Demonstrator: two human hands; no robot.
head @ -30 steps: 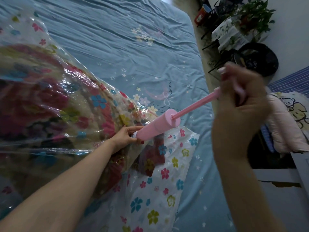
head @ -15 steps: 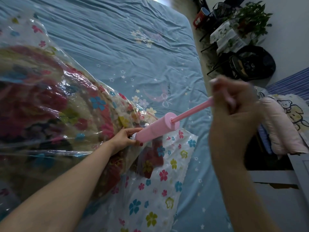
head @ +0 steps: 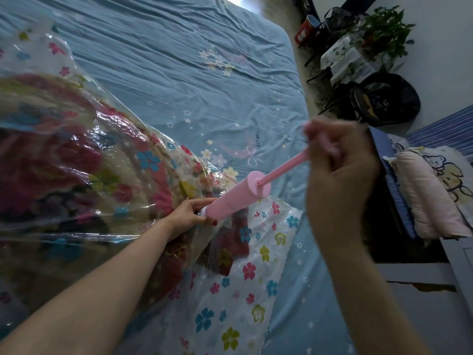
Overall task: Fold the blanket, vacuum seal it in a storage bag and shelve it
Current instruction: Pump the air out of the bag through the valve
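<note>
A clear storage bag printed with coloured flowers lies on the bed, with a folded red-patterned blanket inside it. A pink hand pump stands tilted with its white tip against the bag. My left hand grips the pump's lower end at the bag. My right hand is closed around the pump's handle, with the pink rod pulled partly out of the barrel. The valve under the tip is hidden.
The blue bed sheet stretches beyond the bag. To the right of the bed are a potted plant on a small table, a black bag on the floor, and a pink cushion on a striped surface.
My right hand has moved down toward the barrel, pushing the rod in so less of it shows. My left hand and the barrel have stayed at the bag.
</note>
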